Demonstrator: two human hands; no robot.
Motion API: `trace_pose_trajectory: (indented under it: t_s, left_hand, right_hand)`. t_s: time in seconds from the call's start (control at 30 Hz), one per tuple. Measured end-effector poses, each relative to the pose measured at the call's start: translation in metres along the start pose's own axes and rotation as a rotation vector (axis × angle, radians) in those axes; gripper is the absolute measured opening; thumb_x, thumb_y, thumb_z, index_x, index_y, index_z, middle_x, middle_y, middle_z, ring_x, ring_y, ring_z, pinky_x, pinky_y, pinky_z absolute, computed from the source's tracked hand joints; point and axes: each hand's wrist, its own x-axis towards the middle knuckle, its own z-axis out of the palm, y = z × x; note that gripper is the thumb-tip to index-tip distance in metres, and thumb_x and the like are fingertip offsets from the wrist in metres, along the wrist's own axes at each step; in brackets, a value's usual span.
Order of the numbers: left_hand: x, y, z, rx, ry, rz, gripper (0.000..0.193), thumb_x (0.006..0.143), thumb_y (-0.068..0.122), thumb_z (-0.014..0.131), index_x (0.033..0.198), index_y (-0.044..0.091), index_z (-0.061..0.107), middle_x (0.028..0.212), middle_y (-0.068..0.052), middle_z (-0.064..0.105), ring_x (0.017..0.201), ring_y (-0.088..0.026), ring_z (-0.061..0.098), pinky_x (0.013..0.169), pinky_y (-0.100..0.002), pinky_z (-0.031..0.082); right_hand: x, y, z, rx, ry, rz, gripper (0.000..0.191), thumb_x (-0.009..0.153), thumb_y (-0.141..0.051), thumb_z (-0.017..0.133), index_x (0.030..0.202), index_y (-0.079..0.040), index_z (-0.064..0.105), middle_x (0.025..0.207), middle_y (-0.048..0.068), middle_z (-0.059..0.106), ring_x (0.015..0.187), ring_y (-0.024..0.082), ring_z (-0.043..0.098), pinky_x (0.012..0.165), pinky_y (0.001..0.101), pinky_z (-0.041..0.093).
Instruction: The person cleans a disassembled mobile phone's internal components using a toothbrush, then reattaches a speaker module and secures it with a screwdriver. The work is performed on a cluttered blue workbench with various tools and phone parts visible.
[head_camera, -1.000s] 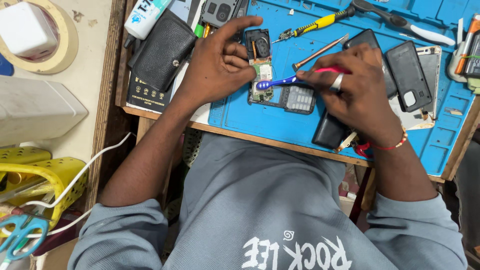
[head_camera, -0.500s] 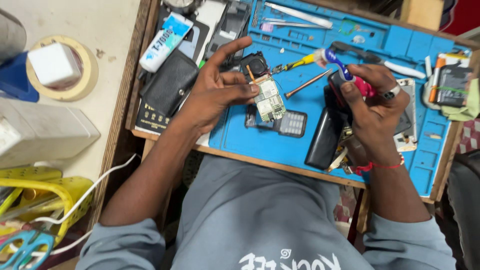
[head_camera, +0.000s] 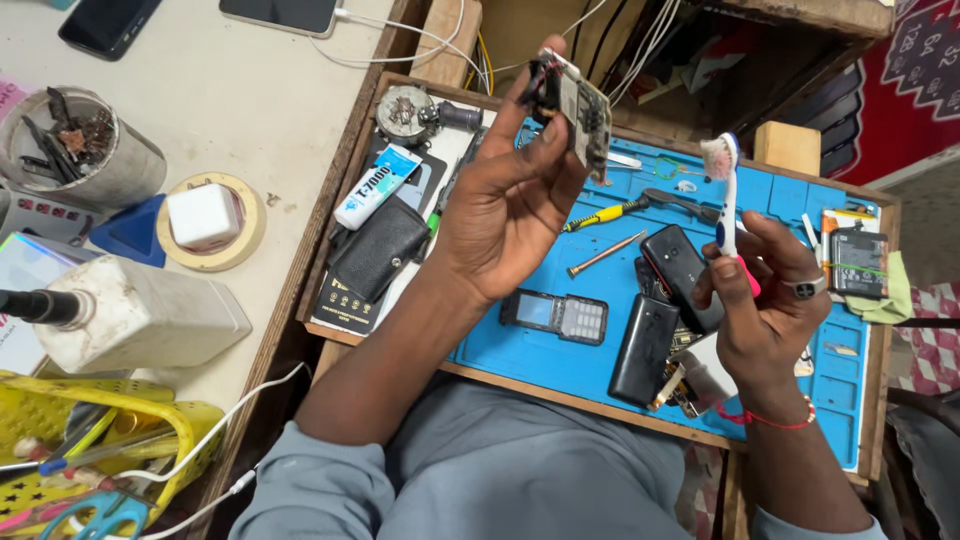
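Note:
My left hand (head_camera: 505, 205) is raised above the blue work mat (head_camera: 520, 350) and grips a small phone circuit board (head_camera: 580, 110) by its edge, held up on its side. My right hand (head_camera: 765, 305) holds a toothbrush (head_camera: 725, 190) upright, bristles at the top, a little to the right of the board and apart from it. Below the hands a small keypad phone front (head_camera: 555, 316) lies on the mat, with two black phone bodies (head_camera: 665, 300) beside it.
A yellow-handled screwdriver (head_camera: 600, 214), tweezers and a metal rod lie on the mat. A black wallet (head_camera: 378, 248) and a glue tube (head_camera: 375, 186) sit at its left edge. On the left table stand a tape roll with a white charger (head_camera: 205, 218), a white bottle (head_camera: 140, 318) and a yellow basket.
My left hand has lifted the circuit board off the mat and up toward the camera. My right hand has drawn the toothbrush away from the board and turned it upright.

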Motion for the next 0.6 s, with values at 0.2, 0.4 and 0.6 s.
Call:
trace_pose_trajectory:
  t_s: [0.2, 0.4, 0.6]
  left_hand:
    - [-0.001, -0.005, -0.002, 0.128, 0.025, 0.064, 0.066, 0.102, 0.002, 0.075, 0.158, 0.016, 0.043, 0.115, 0.001, 0.064, 0.111, -0.009, 0.066, 0.103, -0.027, 0.058]
    - [-0.009, -0.011, -0.001, 0.084, -0.047, 0.02, 0.062, 0.105, 0.0, 0.073, 0.157, 0.016, 0.044, 0.117, 0.0, 0.062, 0.11, -0.01, 0.066, 0.101, -0.026, 0.057]
    - [-0.017, -0.027, -0.002, -0.035, 0.018, -0.052, 0.061, 0.101, -0.002, 0.065, 0.157, 0.015, 0.045, 0.125, 0.0, 0.063, 0.116, -0.012, 0.067, 0.109, -0.028, 0.057]
  right_hand:
    - [-0.003, 0.002, 0.0, -0.077, -0.005, -0.007, 0.032, 0.113, -0.008, 0.065, 0.144, -0.003, 0.058, 0.108, 0.013, 0.07, 0.077, 0.01, 0.066, 0.063, 0.0226, 0.054]
    - [-0.005, -0.004, 0.002, -0.065, -0.01, -0.001, 0.034, 0.111, -0.009, 0.066, 0.143, -0.002, 0.058, 0.108, 0.013, 0.071, 0.075, 0.01, 0.067, 0.062, 0.0228, 0.055]
    - [-0.008, -0.014, 0.004, -0.02, -0.018, 0.01, 0.033, 0.113, -0.011, 0.066, 0.144, -0.002, 0.057, 0.108, 0.012, 0.07, 0.075, 0.01, 0.067, 0.063, 0.023, 0.056]
